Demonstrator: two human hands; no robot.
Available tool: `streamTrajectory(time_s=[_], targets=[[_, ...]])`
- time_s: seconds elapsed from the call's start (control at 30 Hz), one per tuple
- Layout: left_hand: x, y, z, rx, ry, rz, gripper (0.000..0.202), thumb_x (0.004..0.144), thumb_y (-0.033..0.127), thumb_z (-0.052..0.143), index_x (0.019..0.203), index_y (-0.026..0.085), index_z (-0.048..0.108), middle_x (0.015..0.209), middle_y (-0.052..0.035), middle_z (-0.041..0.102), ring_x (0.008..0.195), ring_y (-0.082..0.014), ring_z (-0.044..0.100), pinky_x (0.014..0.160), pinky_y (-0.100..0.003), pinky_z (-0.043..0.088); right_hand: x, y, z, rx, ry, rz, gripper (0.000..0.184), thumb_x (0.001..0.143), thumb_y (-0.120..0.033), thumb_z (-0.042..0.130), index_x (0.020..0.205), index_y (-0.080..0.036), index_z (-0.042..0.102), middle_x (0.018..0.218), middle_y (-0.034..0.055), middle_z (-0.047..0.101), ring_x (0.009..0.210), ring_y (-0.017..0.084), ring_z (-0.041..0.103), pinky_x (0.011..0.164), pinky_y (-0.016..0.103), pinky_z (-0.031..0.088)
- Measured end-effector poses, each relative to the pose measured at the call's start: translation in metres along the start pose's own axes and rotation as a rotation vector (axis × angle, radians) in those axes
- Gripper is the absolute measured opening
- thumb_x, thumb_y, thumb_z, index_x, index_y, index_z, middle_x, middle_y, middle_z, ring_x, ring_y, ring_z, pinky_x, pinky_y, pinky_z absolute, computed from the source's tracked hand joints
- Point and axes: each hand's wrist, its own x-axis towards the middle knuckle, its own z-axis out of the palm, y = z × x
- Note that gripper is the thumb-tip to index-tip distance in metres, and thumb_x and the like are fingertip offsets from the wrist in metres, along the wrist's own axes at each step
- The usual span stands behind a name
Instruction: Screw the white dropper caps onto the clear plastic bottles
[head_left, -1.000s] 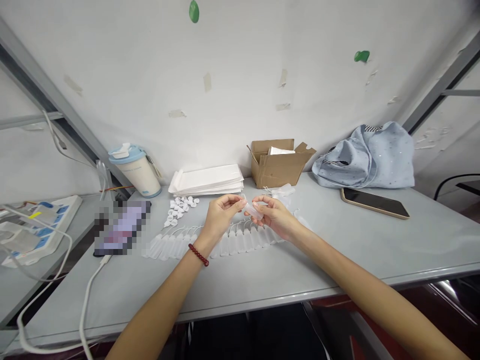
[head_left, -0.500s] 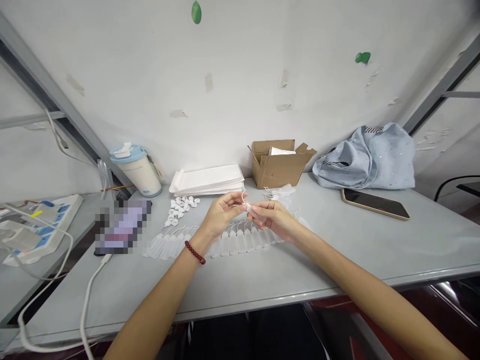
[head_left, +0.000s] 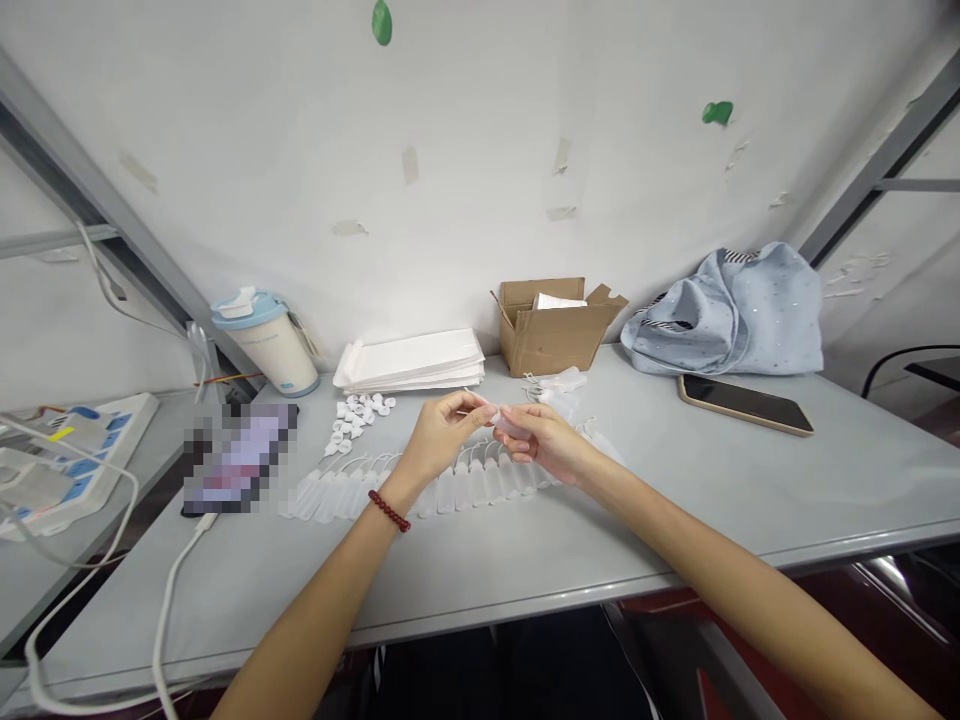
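My left hand (head_left: 441,434) and my right hand (head_left: 546,437) meet above the middle of the grey table (head_left: 570,545). Both pinch a small clear plastic tube (head_left: 504,424) held between their fingertips, the right hand gripping its body and the left at its end. Just below the hands lies a row of several similar clear tubes (head_left: 420,484) with thin loops. A cluster of small white caps (head_left: 356,415) sits to the left of the hands. A red bead bracelet (head_left: 388,509) circles my left wrist.
Against the wall stand a stack of white bags (head_left: 411,359), an open cardboard box (head_left: 553,325), a blue-lidded cup (head_left: 266,338) and a light blue cloth bag (head_left: 731,310). A phone (head_left: 744,404) lies right; a pixelated device (head_left: 238,455) with a white cable (head_left: 166,610) lies left.
The hands have drawn closer together, and the left fingertips now pinch the tube's end. The view shifted slightly.
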Motion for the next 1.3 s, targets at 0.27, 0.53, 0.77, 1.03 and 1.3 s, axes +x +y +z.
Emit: streamTrajectory(time_s=[0.27, 0.53, 0.77, 1.03, 1.3], targets=[[0.0001, -0.0021, 0.0029, 0.014, -0.003, 0.045, 0.021, 0.074, 0.034, 0.071, 0.078, 0.014, 0.065, 0.081, -0.0039, 0.065, 0.077, -0.0156, 0.059, 0.074, -0.028, 0.048, 0.0011, 0.0013, -0.0001, -0.005, 0.011, 0.015, 0.036, 0.075, -0.047, 0.070, 0.069, -0.013, 0.059, 0.060, -0.0018, 0.049, 0.046, 0.005, 0.025, 0.043, 0.022, 0.019], [0.0014, -0.0030, 0.0005, 0.069, -0.052, 0.034, 0.033, 0.076, 0.033, 0.068, 0.104, 0.017, 0.059, 0.102, -0.0069, 0.061, 0.089, -0.0177, 0.058, 0.079, -0.031, 0.049, 0.0020, -0.0003, 0.0008, 0.007, 0.033, 0.029, 0.037, 0.075, -0.046, 0.071, 0.067, -0.013, 0.055, 0.061, -0.0016, 0.050, 0.045, 0.003, 0.026, 0.043, 0.021, 0.019], [0.0012, -0.0024, 0.0036, 0.171, -0.030, 0.021, 0.025, 0.083, 0.041, 0.059, 0.082, 0.016, 0.058, 0.085, -0.0040, 0.062, 0.083, -0.0171, 0.058, 0.072, -0.027, 0.045, 0.0024, 0.0003, -0.0022, 0.048, 0.040, 0.008, 0.033, 0.078, -0.043, 0.066, 0.066, -0.016, 0.052, 0.055, -0.0035, 0.046, 0.044, 0.005, 0.025, 0.042, 0.021, 0.020], [-0.0004, 0.0023, 0.0028, 0.205, -0.094, 0.056, 0.021, 0.084, 0.037, 0.059, 0.086, 0.016, 0.064, 0.085, -0.0038, 0.064, 0.082, -0.0170, 0.058, 0.071, -0.026, 0.045, 0.0020, 0.0003, -0.0029, 0.023, 0.073, 0.082, 0.028, 0.081, -0.039, 0.059, 0.068, -0.017, 0.049, 0.049, -0.0072, 0.033, 0.043, 0.006, 0.018, 0.041, 0.021, 0.012], [-0.0008, 0.0052, 0.0010, 0.216, -0.146, 0.045, 0.024, 0.086, 0.038, 0.057, 0.089, 0.016, 0.065, 0.089, -0.0053, 0.066, 0.083, -0.0176, 0.059, 0.070, -0.026, 0.046, -0.0003, -0.0025, -0.0013, -0.031, 0.061, 0.065, 0.031, 0.082, -0.043, 0.059, 0.069, -0.016, 0.051, 0.048, -0.0081, 0.032, 0.043, 0.005, 0.016, 0.042, 0.021, 0.012]])
